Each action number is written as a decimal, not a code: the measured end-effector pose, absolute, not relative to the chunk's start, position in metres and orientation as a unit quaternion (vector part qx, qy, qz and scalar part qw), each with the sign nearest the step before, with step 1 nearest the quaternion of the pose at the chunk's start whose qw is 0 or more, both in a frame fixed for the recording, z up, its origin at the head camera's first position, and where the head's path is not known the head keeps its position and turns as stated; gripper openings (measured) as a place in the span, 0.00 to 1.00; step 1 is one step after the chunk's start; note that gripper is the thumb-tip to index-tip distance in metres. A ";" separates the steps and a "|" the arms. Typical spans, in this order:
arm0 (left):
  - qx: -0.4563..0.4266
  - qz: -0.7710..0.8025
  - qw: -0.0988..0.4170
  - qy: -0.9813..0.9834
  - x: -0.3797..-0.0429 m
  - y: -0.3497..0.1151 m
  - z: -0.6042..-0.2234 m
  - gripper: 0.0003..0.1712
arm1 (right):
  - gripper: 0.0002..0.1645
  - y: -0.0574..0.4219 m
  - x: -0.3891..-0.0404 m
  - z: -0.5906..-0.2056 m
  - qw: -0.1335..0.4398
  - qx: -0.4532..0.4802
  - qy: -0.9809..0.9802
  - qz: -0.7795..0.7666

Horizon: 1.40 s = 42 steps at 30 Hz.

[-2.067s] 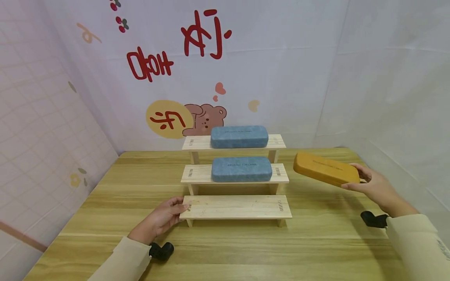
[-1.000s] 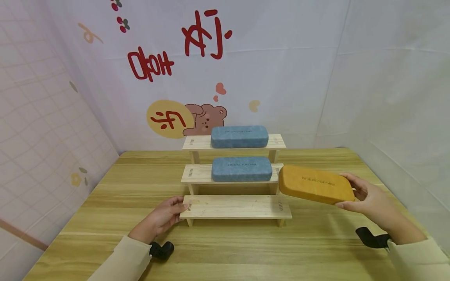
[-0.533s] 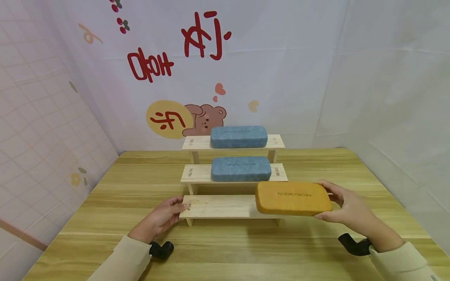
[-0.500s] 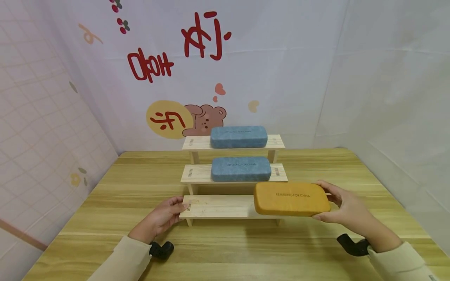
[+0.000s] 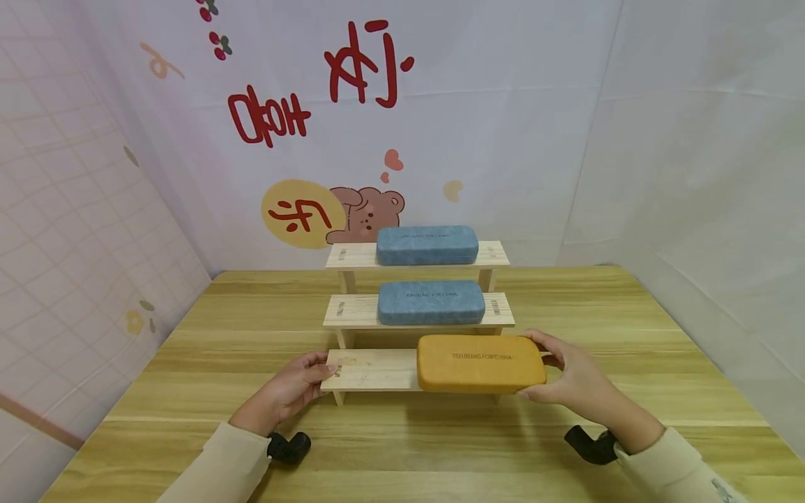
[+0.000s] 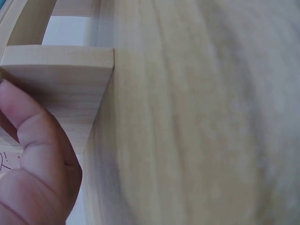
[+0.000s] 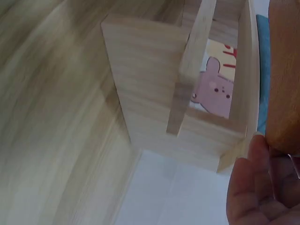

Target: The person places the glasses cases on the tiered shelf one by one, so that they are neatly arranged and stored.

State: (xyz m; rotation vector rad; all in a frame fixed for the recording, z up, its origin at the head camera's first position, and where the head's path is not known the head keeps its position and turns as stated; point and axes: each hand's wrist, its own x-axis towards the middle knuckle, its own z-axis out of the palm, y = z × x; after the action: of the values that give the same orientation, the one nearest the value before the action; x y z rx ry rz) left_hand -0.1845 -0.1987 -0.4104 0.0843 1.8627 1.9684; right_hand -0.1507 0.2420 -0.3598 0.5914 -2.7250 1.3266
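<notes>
My right hand [image 5: 575,377] grips the right end of an orange glasses case [image 5: 481,365], thumb at the front and fingers behind. The case, printed with dark lettering, overlaps the right part of the bottom step [image 5: 371,370] of a pale wooden three-step stand. At that step's left end, my left hand [image 5: 295,391] pinches the board with the thumb on top. In the left wrist view, the left fingers [image 6: 37,140] lie against the stand's side panel [image 6: 70,93]. The right wrist view has the right fingertips [image 7: 255,161] at the end of the orange case [image 7: 283,79].
A blue glasses case [image 5: 430,303] lies on the middle step, and another blue glasses case [image 5: 428,245] lies on the top step. The stand is on a wood-grain table [image 5: 264,314]. Behind it hangs a white cloth wall [image 5: 503,105] with red characters and a cartoon bear.
My right hand has carried the orange case leftward and down from the right side to the bottom step, levelling it from its earlier tilt. The left hand has stayed at the stand.
</notes>
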 end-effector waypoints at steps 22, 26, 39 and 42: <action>0.035 0.707 0.213 0.674 -0.186 -0.199 -0.412 0.30 | 0.47 0.193 -0.164 -0.374 -0.037 0.153 -0.859 0.486; 0.032 0.707 0.213 0.673 -0.185 -0.199 -0.411 0.29 | 0.48 0.188 -0.169 -0.376 -0.051 0.142 -0.855 0.495; 0.023 0.709 0.208 0.673 -0.186 -0.199 -0.413 0.30 | 0.47 0.174 -0.175 -0.379 -0.060 0.156 -0.855 0.492; 0.021 0.708 0.206 0.675 -0.186 -0.198 -0.413 0.30 | 0.48 0.172 -0.176 -0.378 -0.062 0.155 -0.858 0.486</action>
State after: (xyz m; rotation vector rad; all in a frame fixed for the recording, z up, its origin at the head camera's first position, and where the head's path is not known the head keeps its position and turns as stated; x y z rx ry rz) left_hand -0.1863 -0.1985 -0.4127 0.0576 1.8818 1.9731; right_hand -0.1756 0.1722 -0.3777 0.5058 -2.8073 1.5899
